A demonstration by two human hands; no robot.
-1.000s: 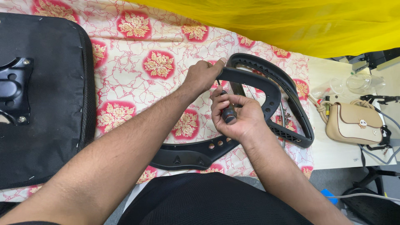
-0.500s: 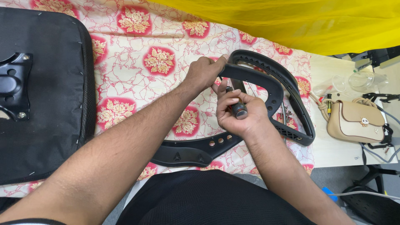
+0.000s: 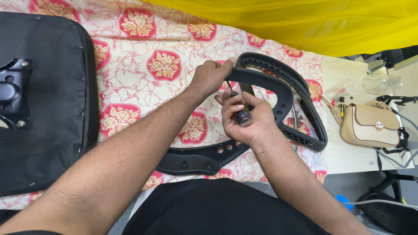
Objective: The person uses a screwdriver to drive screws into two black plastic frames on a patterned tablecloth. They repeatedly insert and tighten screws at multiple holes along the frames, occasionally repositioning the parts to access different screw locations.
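Right hand was closed around the black handle of a screwdriver, fingers wrapped tight, thumb lying along the top. The thin shaft ran up and to the left from the fist, its tip meeting the black plastic armrest frame just under the left hand. Whether the tip sat in a screw head could not be told; the fingers hid that spot.

Left hand gripped the upper bar of the frame, thumb on top and fingers curled beneath, pinching the plastic firmly. The two hands were just beside each other, the right below and slightly to the right of the left.

The frame was a curved loop with a long flat arm running down and to the left, several round holes showing in that arm near the right wrist. It lay on a cloth printed with red floral squares on cream.

To the left, on the same cloth, lay a black seat cushion, underside up, with a metal bracket bolted on it. A yellow sheet ran along the top edge. At the right, on a pale tabletop, sat a tan handbag and, behind it, clear plastic cups.
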